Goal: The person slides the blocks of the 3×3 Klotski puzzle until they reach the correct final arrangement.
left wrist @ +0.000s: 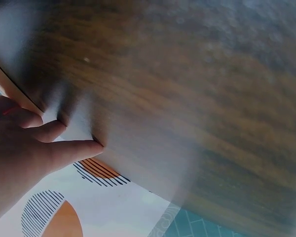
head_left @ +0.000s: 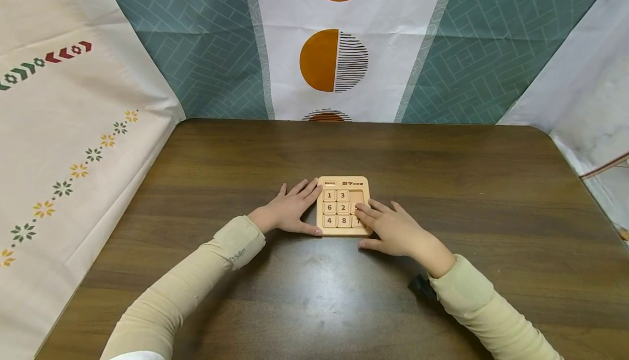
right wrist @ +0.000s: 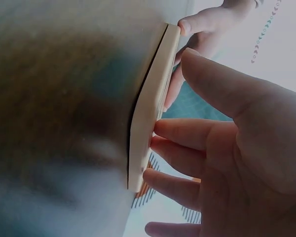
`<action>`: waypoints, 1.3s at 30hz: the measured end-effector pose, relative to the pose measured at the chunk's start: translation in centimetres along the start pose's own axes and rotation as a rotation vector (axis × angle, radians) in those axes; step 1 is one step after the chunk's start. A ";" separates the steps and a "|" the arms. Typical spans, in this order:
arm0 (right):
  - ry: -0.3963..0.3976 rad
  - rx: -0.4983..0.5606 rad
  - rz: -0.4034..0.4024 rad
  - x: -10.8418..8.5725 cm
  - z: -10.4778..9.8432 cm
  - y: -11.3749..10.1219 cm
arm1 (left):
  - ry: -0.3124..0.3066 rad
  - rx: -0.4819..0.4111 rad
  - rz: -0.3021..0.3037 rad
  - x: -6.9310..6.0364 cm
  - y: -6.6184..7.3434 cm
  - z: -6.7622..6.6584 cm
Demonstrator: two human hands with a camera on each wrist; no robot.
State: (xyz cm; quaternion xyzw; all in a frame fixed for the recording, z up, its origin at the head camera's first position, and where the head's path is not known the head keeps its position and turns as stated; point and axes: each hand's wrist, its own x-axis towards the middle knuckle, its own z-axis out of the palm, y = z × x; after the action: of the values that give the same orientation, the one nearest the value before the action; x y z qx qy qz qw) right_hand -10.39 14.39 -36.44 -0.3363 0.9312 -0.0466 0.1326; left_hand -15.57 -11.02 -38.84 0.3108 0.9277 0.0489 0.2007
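Note:
A light wooden number slide puzzle (head_left: 344, 232) lies flat on the brown table. Its tiles read 1, 3 in the top row, with a gap at the top right, then 6, 2 and a covered tile, and 4, 8, 7 below. My left hand (head_left: 291, 208) rests beside it, fingers spread, fingertips and thumb against the left edge. With straight fingers, my right hand (head_left: 397, 231) touches the tiles of the right column; its thumb stays off the board. In the right wrist view, the right hand's fingertips (right wrist: 163, 127) meet the puzzle's top face (right wrist: 143, 111).
The dark wooden table (head_left: 442, 169) spreads around the puzzle. Behind it hangs a teal and white cloth (head_left: 211, 65) with orange circles. A white patterned cloth (head_left: 73, 212) hangs at the left. Some black object (head_left: 422, 288) shows by the right wrist.

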 end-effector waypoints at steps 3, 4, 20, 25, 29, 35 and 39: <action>-0.002 -0.005 -0.001 0.1 0.0 0.1 | 0.000 -0.002 -0.002 0.0 0.0 0.0; -0.005 -0.008 -0.002 0.1 0.0 0.1 | -0.001 -0.002 -0.003 0.0 0.0 0.0; -0.076 0.001 -0.009 3.3 -1.6 0.4 | -0.007 0.007 -0.005 0.2 0.0 0.1; -0.103 0.001 -0.003 3.7 -1.6 0.5 | -0.001 0.007 -0.002 0.2 -0.1 0.1; -0.098 0.007 0.000 3.7 -1.5 0.7 | -0.003 0.003 -0.005 0.1 -0.1 0.1; -0.081 0.012 0.012 3.3 -1.3 0.9 | 0.002 0.002 -0.004 0.1 -0.1 0.1; -0.060 0.001 0.016 2.9 -1.2 1.2 | 0.009 0.004 -0.002 0.1 -0.1 0.2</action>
State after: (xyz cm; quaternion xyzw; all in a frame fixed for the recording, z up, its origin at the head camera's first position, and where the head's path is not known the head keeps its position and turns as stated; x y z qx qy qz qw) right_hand -13.58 13.51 -36.11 -0.3301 0.9294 -0.0360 0.1609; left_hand -15.62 -11.03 -39.04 0.3103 0.9289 0.0483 0.1961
